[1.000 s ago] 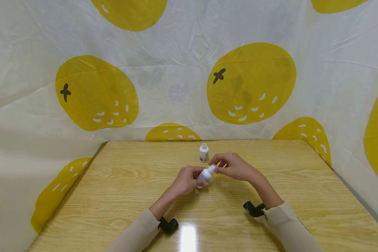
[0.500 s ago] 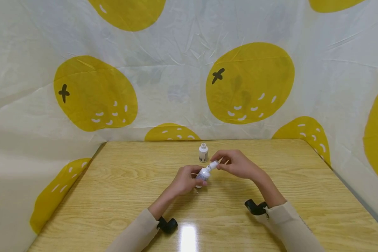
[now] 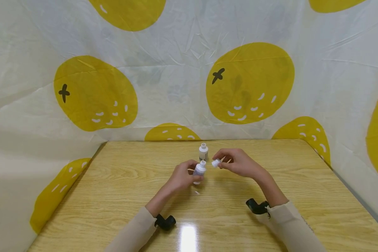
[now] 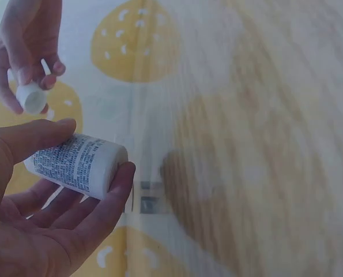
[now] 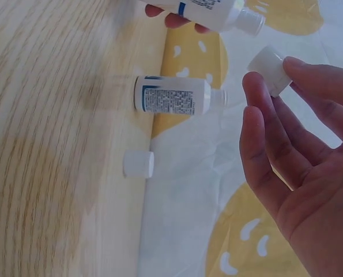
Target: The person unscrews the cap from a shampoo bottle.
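My left hand (image 3: 182, 176) grips a small white bottle (image 3: 200, 169) with printed text on its label, thumb on one side and fingers on the other. The bottle is off the table, slightly tilted, its neck bare. To its right, my right hand (image 3: 240, 163) pinches a white cap (image 5: 270, 70) between thumb and fingertips, apart from the bottle. A second white bottle (image 5: 172, 95), also with a bare neck, stands upright on the table behind the held one. Another white cap (image 5: 138, 164) rests on the table near it; in the head view my right hand seems to hide this cap.
The wooden table (image 3: 138, 164) ends at a white cloth (image 3: 173, 87) with yellow fruit prints, which hangs behind it and along both sides. Black wrist mounts (image 3: 165, 222) sit on both forearms. A bright reflection (image 3: 188, 238) lies on the near tabletop.
The cap came off the left-hand bottle's neck and now sits in my right fingers, a little to the right. The held bottle has moved slightly up and left and become more upright.
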Demonstrator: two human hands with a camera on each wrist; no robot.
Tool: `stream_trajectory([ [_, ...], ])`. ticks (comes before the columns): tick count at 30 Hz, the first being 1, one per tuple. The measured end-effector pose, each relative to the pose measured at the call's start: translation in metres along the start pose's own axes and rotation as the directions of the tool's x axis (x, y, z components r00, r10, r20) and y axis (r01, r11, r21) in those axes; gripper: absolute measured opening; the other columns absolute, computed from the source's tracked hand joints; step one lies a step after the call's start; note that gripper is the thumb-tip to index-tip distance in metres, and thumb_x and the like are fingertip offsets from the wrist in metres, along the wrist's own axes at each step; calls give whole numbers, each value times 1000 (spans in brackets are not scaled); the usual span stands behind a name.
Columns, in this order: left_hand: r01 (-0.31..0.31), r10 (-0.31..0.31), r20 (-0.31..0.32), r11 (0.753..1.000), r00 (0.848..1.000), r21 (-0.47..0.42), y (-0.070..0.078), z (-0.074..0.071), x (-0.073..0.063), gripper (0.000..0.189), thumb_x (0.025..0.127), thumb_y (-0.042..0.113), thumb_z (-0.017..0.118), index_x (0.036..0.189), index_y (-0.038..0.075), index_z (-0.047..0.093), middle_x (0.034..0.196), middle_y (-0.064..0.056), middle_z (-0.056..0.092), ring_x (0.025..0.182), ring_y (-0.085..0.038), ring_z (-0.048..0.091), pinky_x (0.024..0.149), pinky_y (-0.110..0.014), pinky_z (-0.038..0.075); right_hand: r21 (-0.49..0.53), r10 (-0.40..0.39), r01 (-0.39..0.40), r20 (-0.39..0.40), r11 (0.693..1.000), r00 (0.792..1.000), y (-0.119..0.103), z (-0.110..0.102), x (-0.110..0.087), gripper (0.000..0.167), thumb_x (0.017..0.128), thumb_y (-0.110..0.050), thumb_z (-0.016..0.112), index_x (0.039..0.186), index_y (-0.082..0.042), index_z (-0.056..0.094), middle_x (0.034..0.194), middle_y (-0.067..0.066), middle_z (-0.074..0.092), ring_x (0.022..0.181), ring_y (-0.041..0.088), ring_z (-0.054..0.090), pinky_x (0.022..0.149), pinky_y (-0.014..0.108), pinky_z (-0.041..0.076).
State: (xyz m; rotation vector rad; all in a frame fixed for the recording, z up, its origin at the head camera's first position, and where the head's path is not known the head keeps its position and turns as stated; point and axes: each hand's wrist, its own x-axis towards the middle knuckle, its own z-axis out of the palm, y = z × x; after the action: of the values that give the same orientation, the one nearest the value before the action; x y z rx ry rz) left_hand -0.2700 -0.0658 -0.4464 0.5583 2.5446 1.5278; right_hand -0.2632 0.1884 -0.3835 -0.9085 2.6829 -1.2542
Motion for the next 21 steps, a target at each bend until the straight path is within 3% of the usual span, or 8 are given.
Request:
stream_trajectory([
  [11, 35, -40, -58, 996, 998, -82, 0, -20, 2, 44, 86, 16, 84, 126, 13, 67, 128, -13, 68, 118, -34, 68, 98, -46, 58, -8, 5, -5, 6, 1000, 1000, 3, 1, 1, 19, 97, -5, 69, 115, -8, 73, 104, 8, 75, 80, 13, 70, 71, 27, 58],
  [21, 23, -55, -158, 979, 986, -201, -5, -43, 4, 45, 85, 11, 85, 126, 13, 67, 125, -15, 67, 115, -33, 71, 89, -39, 61, -13, 29, -29, 14, 999, 999, 5, 3, 0, 19, 97, -6, 69, 116, -8, 73, 104, 8, 75, 82, 20, 71, 71, 27, 58],
])
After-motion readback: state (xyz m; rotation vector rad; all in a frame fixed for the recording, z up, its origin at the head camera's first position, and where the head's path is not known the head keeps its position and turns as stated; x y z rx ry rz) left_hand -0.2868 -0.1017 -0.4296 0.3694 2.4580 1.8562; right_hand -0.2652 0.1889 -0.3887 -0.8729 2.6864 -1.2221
